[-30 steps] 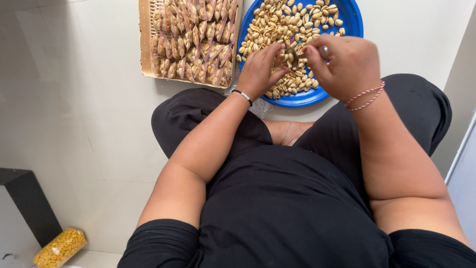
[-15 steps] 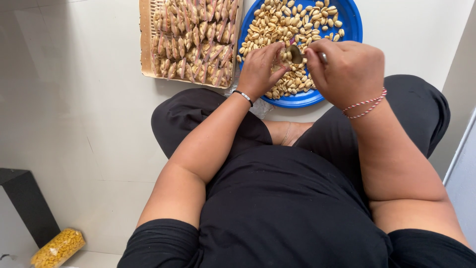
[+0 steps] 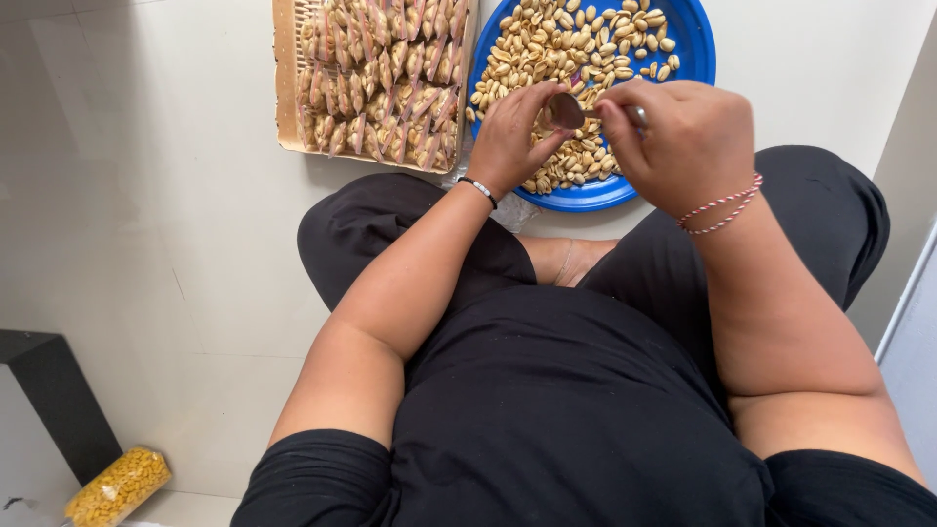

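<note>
A blue plate [image 3: 693, 59] heaped with peeled peanuts [image 3: 576, 49] lies on the floor in front of my crossed legs. My right hand [image 3: 673, 141] hovers over the plate's near rim, gripping the handle of a metal spoon [image 3: 564, 110]. The spoon's bowl points left and meets the curled fingertips of my left hand [image 3: 509, 141]. Whether that hand holds anything is hidden by its fingers. A thin bangle is on my left wrist, and a red and white thread is on the right.
A shallow woven tray [image 3: 285, 88] packed with several small peanut packets [image 3: 381, 78] sits left of the plate. A clear bag of yellow grains [image 3: 119, 485] lies at the bottom left beside a dark block [image 3: 54, 395]. Pale floor tiles stretch to the left.
My right hand has lifted the spoon out of the peanuts and brought its bowl to my left fingertips. Both hands have stayed over the plate's near edge.
</note>
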